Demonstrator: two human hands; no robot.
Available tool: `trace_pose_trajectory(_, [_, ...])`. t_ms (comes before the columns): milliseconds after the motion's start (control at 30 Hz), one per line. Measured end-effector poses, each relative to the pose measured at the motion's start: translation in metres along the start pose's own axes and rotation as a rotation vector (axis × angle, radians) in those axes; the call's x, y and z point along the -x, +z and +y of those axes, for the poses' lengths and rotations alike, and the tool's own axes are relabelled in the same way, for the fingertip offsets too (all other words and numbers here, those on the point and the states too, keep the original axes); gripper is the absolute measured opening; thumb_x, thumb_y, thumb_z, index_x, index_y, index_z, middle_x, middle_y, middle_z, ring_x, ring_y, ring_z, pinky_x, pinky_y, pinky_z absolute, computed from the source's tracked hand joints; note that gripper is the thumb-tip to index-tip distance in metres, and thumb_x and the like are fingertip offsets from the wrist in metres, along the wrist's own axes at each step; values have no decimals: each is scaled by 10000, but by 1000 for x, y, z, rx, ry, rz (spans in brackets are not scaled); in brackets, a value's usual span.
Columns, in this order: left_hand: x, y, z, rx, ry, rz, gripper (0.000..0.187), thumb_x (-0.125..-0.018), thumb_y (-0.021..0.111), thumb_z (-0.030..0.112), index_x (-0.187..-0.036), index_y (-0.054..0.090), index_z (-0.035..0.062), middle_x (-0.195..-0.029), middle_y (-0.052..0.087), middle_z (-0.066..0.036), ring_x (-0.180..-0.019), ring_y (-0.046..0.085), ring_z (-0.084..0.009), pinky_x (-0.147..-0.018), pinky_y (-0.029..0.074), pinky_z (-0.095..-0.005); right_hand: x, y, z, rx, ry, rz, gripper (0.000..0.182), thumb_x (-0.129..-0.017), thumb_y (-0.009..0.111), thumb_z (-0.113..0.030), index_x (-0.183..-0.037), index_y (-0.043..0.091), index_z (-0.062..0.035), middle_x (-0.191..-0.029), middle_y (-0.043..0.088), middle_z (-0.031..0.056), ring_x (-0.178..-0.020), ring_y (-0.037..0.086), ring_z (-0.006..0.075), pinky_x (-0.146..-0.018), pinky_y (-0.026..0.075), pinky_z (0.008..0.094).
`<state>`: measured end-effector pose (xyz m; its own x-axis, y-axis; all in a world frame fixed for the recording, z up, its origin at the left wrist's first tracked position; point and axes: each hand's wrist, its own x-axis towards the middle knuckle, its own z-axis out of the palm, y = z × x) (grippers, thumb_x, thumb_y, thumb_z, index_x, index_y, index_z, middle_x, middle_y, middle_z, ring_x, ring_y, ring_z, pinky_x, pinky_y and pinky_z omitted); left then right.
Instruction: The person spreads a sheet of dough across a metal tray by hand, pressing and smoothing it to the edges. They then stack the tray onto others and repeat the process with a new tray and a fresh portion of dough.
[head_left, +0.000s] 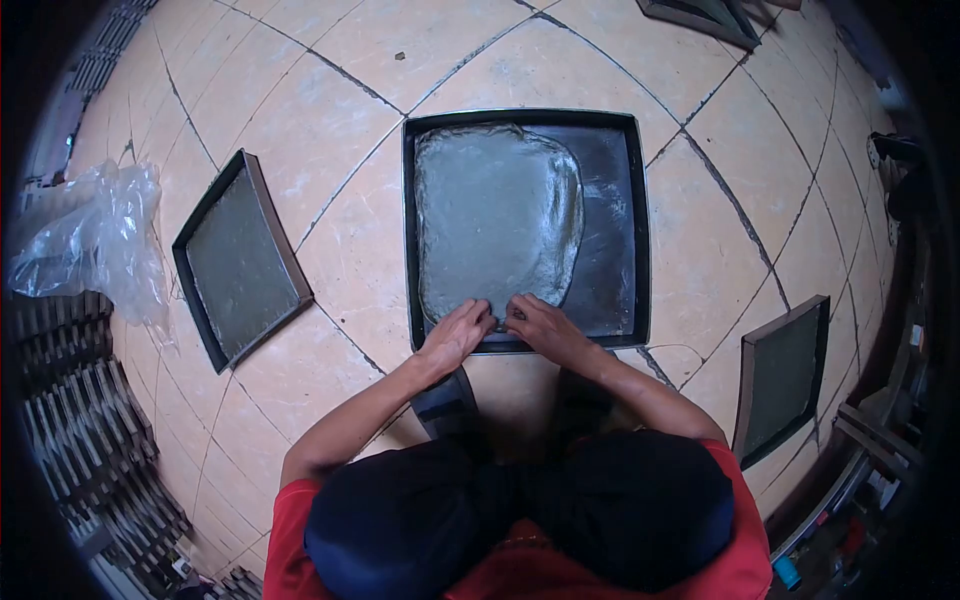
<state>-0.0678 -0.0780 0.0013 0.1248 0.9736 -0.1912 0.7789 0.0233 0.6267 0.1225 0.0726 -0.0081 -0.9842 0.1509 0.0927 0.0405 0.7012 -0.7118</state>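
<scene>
A square, dark-walled metal tray [642,230] lies on the floor in front of me. Spread over its left and middle part is a soft grey-green dough-like slab [490,210], with a shiny, wrinkled right edge; the tray's bare bottom shows to the right. At the slab's near edge, my left hand [463,330] has its fingers curled and pinched on the rim. Just to its right, my right hand [540,328] is closed in the same way on that edge. The fingertips are partly hidden, and both hands reach over the tray's near wall.
Filled trays lie on the tiled floor [350,260]: one at left [240,265], one at right [785,380]. Another tray [705,18] shows at the top. Clear plastic sheeting [100,240] lies far left, above stacked dark slats [90,420]. A rack [870,450] stands lower right.
</scene>
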Motion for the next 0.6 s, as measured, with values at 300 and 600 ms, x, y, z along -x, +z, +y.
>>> trace_pose_trajectory(300, [26, -5, 2, 207, -14, -121, 225, -988, 575, 88, -1160, 654, -34, -1066, 650, -216, -1048, 656, -417, -954, 539, -478, 0, -23, 32, -115, -244, -411, 228, -1061, 561, -165, -1252, 621, -55, -1104, 603, 128, -1052, 606, 357, -933, 521, 448])
trace_pose_trajectory(600, [40, -27, -33, -120, 17, -119, 215, -938, 603, 113, -1108, 656, -8, -1114, 648, -163, -1113, 637, -337, -954, 538, -410, -35, 6, 6, 85, -271, -333, 368, -929, 581, -168, -1290, 646, -136, -1142, 574, 63, -1107, 599, 249, -960, 515, 383])
